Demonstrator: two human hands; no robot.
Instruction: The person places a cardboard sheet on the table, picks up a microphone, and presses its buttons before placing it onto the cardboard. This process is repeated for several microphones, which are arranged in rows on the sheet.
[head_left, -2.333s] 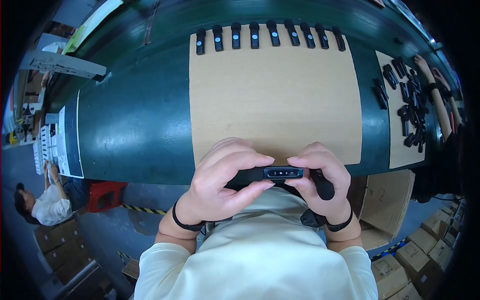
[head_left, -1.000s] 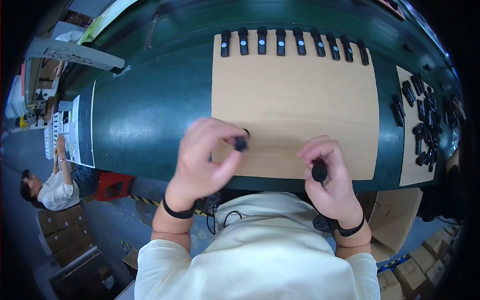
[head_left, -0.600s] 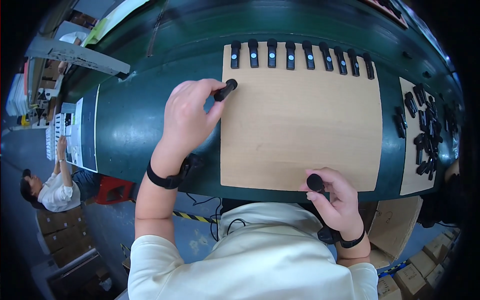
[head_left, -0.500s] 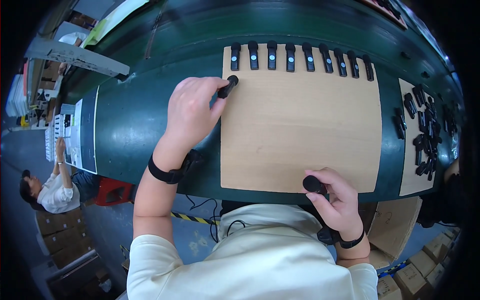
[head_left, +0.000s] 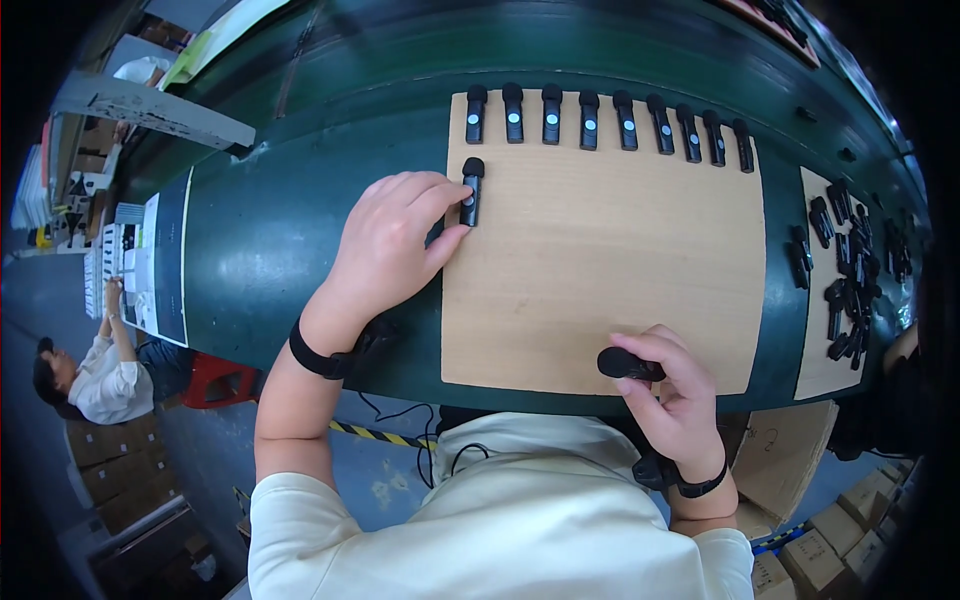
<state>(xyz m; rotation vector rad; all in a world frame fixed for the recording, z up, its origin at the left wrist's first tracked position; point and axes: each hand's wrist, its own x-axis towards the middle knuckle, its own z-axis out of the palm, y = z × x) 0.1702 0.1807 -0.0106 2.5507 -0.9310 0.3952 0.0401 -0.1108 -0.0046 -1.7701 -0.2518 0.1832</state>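
My left hand (head_left: 400, 235) pinches a small black wireless clip-on microphone (head_left: 470, 208) by its side and lower end. This microphone lies upright on the cardboard sheet (head_left: 600, 270) near its left edge, foam top pointing away from me. Above it, a row of several like microphones (head_left: 551, 115) runs along the sheet's far edge, most showing a pale round dot. Over the near edge my right hand (head_left: 672, 385) holds another black microphone (head_left: 625, 364), its foam tip pointing left; the fingers hide much of its body.
On the right, a second cardboard strip (head_left: 815, 345) bears a heap of black microphones (head_left: 850, 270). Both sheets rest on a green table (head_left: 280, 250). A grey metal post (head_left: 165, 115) juts in at upper left. A person (head_left: 110, 370) sits far left by a red stool (head_left: 217, 382).
The microphone in my left hand has come down toward me and turned from slanted to straight on the cardboard. The one in my right hand has tipped, its foam end now pointing left.
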